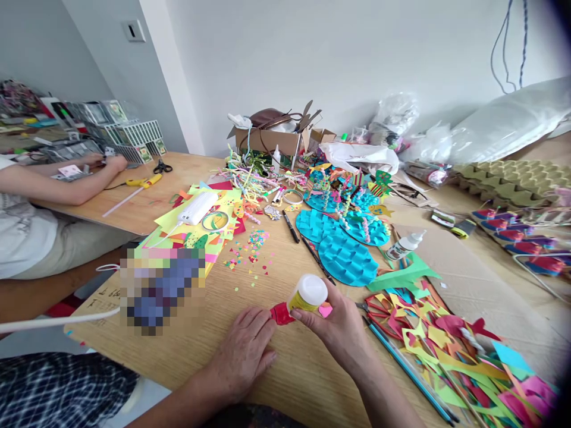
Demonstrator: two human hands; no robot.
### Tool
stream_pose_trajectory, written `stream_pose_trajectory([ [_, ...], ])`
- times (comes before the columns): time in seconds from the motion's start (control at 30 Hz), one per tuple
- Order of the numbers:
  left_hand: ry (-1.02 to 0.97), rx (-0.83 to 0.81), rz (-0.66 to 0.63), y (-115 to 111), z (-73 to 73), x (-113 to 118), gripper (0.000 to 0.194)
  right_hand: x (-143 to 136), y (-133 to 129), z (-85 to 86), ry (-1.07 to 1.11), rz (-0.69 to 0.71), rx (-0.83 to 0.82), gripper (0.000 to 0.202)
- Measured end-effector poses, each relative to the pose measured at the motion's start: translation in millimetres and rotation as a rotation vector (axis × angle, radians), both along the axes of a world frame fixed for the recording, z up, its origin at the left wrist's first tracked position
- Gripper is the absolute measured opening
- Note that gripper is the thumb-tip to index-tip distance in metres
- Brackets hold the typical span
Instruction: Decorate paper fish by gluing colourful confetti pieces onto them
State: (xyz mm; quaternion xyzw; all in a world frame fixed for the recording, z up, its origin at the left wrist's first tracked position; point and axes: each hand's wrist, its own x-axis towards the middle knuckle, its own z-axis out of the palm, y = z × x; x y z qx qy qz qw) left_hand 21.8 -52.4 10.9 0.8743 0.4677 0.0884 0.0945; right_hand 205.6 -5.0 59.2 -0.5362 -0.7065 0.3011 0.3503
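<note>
My right hand (332, 321) is wrapped around a white glue bottle (311, 292) with a yellow label. The bottle is tipped with its base up, and its nozzle is hidden from view. Under it, a small red paper piece (282, 314) lies on the wooden table (250, 297). My left hand (247, 348) rests flat on the table, fingertips at the left edge of the red piece. A bit of pink paper (325, 310) shows just beside my right fingers.
Blue-painted egg-carton bases (348, 255) and a second glue bottle (405, 245) lie beyond my hands. Colored paper scraps (455, 345) and pencils (410, 368) spread at the right. A white power strip (198, 207) sits on yellow paper. A co-worker's arm (84, 181) works at the left table.
</note>
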Motion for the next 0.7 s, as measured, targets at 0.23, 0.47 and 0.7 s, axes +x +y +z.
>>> stream_pose_trajectory([
  [0.23,-0.027,-0.015,0.03,0.6,0.4,2.1,0.037,-1.5,-0.6,1.5,-0.002,-0.008,-0.026,0.024],
  [0.47,-0.043,0.023,0.021,0.0,-2.5,0.4,0.035,-2.4,0.0,3.3,-0.002,-0.008,-0.015,0.024],
  [0.7,-0.052,0.021,0.026,0.2,-2.8,1.2,0.037,-2.7,0.1,2.2,-0.019,-0.009,0.002,0.024],
])
